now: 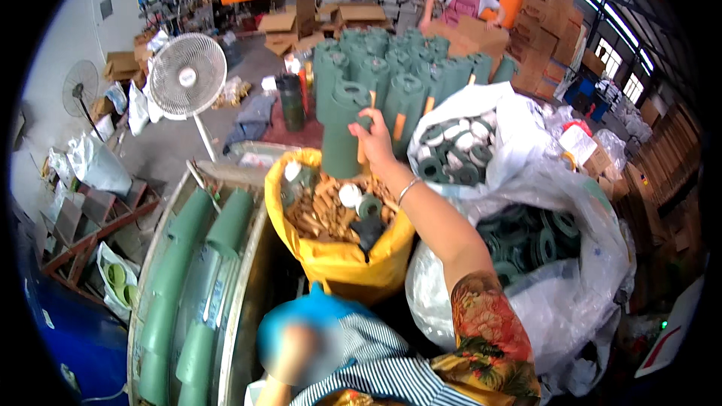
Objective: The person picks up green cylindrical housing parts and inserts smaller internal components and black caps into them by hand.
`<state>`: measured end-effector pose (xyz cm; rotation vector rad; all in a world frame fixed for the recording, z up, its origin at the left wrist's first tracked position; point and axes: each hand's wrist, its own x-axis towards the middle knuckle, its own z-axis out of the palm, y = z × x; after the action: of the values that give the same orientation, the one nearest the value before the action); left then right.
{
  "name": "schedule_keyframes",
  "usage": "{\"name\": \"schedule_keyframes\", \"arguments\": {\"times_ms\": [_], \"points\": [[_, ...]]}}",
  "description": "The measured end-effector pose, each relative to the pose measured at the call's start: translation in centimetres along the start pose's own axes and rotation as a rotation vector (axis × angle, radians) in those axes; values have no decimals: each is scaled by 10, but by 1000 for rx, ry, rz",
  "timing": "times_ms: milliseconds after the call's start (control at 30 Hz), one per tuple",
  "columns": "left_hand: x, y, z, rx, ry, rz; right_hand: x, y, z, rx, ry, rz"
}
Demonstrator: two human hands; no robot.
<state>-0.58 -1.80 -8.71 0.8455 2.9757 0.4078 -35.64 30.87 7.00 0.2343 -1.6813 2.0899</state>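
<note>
My right hand (374,139) reaches forward, its fingers closed at the tan handle strip on the side of a tall green cylinder (342,131). That cylinder stands upright in front of a crowd of similar green cylinders (406,98), some with tan strips. My left hand (295,346) is low in the picture, smeared by blur; its fingers cannot be made out. It is beside a blue cloth-like thing (320,304). Between my arms and the cylinders, a yellow sack (331,256) holds small tan pieces, with a white round part, a green ring and a black piece on top.
At left, a long metal-edged trough (237,308) holds green tubes (169,293). White sacks of green rings (526,240) and mixed green and white parts (459,146) stand at right. Farther off are a standing fan (186,75), cartons (361,13) and a person in a pink apron (461,6).
</note>
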Motion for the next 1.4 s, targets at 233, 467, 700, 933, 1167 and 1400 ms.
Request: {"name": "schedule_keyframes", "arguments": {"times_ms": [233,467,700,933,1167,1400], "points": [[-33,-17,-10,-23,-28,-223,67,49,-32,-698,380,-139],[-77,-39,-12,-100,52,-399,110,62,7,-824,469,-19],[-85,-37,-25,-129,105,-394,108,69,-16,-752,464,-126],[-89,-34,-24,-173,98,-397,18,82,-41,-1333,72,-155],[-79,-23,-36,-198,153,-415,43,84,-112,-1587,-13,484],[-82,-20,-38,-114,214,-409,61,102,-106,-1565,55,561]]}}
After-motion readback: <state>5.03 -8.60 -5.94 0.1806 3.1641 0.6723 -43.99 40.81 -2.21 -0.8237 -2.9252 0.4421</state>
